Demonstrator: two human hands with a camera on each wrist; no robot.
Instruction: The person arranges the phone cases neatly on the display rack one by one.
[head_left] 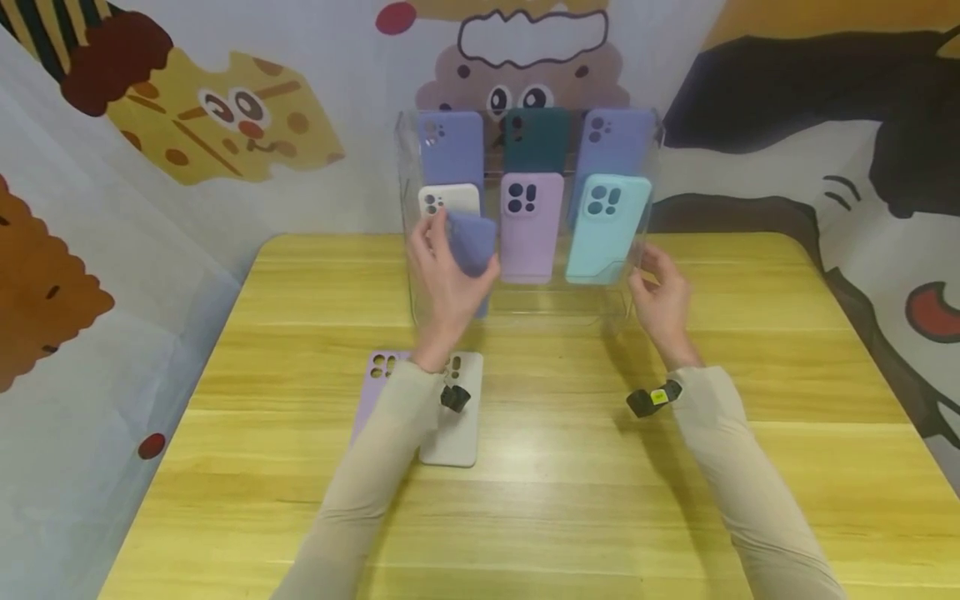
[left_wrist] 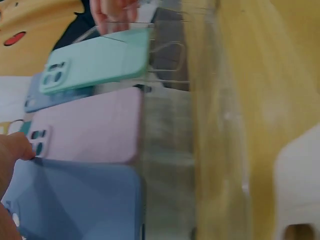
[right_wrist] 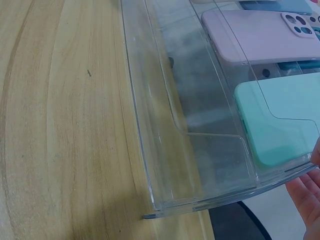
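My left hand (head_left: pixel 444 279) holds a blue phone case (head_left: pixel 474 240) by its edges, thumb on one side and fingers on the other. The case is tilted at the lower left tier of a clear acrylic display rack (head_left: pixel 525 315), partly in front of a white phone case (head_left: pixel 459 194). In the left wrist view the blue case's broad back faces the camera. My right hand (head_left: pixel 663 292) grips the rack's right side wall, beside a mint phone case (head_left: pixel 609 225). A lilac phone case (head_left: pixel 531 237) stands in the middle of the lower tier.
On the upper tier stand a periwinkle case (head_left: pixel 459 154), a dark green case (head_left: pixel 546 143) and another periwinkle case (head_left: pixel 626 137). Another lilac case (head_left: pixel 367 400) and a greyish-white case (head_left: pixel 459 433) lie on the wooden table (head_left: pixel 555 500), partly under my left forearm. A cartoon-printed cloth (head_left: pixel 360 75) hangs behind.
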